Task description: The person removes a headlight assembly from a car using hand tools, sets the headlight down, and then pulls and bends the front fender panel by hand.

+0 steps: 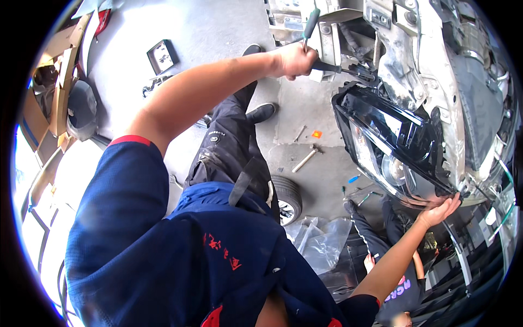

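A black-framed car headlight [389, 152] with a clear lens sits tilted against the stripped front of a car [436, 60]. My left hand [297, 60] is closed around tools near its upper end. A screwdriver [312, 24] with a green and black handle sticks up from that fist. On the fist's right side a black-handled tool [327, 67] points toward the bracket beside the headlight; its tip is hard to make out. My right hand [440, 211] holds the headlight's lower edge from beneath, fingers curled along the rim.
On the floor lie a hammer [306, 159], an orange piece [316, 134] and a blue-handled tool [354, 179]. A wheel [289, 199] and clear plastic sheeting [321, 240] are near my legs. Another person [403, 294] in dark clothes is at the lower right. An open box [162, 56] stands left.
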Demonstrator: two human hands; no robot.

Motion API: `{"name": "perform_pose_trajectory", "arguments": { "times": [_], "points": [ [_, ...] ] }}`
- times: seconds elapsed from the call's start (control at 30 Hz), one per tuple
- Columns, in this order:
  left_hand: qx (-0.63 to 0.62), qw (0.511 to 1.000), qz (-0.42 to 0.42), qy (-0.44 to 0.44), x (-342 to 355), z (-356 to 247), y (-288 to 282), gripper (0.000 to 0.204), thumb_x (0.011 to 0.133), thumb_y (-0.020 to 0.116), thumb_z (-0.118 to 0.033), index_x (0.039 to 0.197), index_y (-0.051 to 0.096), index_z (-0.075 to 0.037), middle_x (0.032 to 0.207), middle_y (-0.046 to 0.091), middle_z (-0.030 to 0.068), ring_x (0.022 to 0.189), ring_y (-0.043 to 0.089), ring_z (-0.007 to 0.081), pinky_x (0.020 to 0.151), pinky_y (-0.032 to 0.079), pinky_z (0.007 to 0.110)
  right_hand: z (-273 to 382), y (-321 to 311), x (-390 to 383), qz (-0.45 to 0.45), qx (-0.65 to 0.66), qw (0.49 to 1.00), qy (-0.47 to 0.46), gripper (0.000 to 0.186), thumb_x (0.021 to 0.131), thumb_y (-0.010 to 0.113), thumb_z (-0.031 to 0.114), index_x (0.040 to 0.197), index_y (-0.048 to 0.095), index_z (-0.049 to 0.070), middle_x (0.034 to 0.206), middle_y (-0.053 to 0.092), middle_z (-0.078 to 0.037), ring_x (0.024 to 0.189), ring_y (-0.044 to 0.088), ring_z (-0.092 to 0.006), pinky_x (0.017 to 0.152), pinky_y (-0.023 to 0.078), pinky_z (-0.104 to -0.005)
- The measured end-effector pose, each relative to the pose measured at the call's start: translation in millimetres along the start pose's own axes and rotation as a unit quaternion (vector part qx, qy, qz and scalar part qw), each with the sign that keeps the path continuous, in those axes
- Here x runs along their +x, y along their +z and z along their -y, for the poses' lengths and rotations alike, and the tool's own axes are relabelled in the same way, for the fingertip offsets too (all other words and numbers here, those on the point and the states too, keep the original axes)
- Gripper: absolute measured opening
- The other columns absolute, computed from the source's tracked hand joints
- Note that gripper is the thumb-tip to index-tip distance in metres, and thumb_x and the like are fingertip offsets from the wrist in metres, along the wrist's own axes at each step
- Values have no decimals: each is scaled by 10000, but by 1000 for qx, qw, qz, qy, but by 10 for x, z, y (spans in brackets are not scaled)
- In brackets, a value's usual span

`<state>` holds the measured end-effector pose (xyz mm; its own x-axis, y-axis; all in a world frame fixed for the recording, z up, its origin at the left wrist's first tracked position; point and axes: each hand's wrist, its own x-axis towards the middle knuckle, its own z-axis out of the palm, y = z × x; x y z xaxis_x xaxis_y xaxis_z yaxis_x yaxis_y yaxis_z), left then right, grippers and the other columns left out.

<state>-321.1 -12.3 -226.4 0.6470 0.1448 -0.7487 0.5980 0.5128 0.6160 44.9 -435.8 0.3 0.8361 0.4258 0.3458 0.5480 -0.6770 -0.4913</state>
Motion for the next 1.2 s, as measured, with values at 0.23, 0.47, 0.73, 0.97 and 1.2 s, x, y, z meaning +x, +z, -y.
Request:
{"name": "perform_pose_trajectory", "arguments": {
  "times": [0.23,0.47,0.73,0.97,1.2],
  "points": [
    [463,785,-171,374,-8,64,67,280,1005,519,-252,1140,637,-37,837,688,147,782,710,338,731,580,453,-43,22,-8,-5,22,1000,8,497,1042,469,268,1430,582,-21,1593,419,-185,1536,274,-294,1224,214,-423],
    [389,849,-136,330,67,114,47,184,972,535,-211,1044,641,-79,774,641,142,741,680,312,701,556,451,-251,-102,36,25,-42,996,-69,499,1047,447,272,1423,584,-26,1568,455,-184,1511,307,-311,1218,229,-414],
    [-31,999,-32,-25,-78,-140,34,375,998,449,-336,1003,666,-30,876,692,148,786,712,257,651,577,396,-51,-45,-14,35,14,999,21,495,1037,466,216,1476,529,-2,1611,341,-148,1453,396,-263,1179,310,-376],
    [502,712,-136,472,-146,-61,-82,268,959,583,-283,1152,609,-100,883,711,209,863,705,407,803,568,501,100,38,-42,21,112,990,81,508,1024,471,202,1481,494,-16,1568,412,-129,1419,438,-264,1173,350,-371],
    [308,888,-129,317,-140,9,-2,301,1003,501,-332,1049,658,-78,913,725,131,799,703,303,707,588,409,120,-12,-26,53,37,995,72,525,1028,444,215,1514,457,16,1588,401,-115,1456,395,-253,1195,318,-371]
  ]
}}
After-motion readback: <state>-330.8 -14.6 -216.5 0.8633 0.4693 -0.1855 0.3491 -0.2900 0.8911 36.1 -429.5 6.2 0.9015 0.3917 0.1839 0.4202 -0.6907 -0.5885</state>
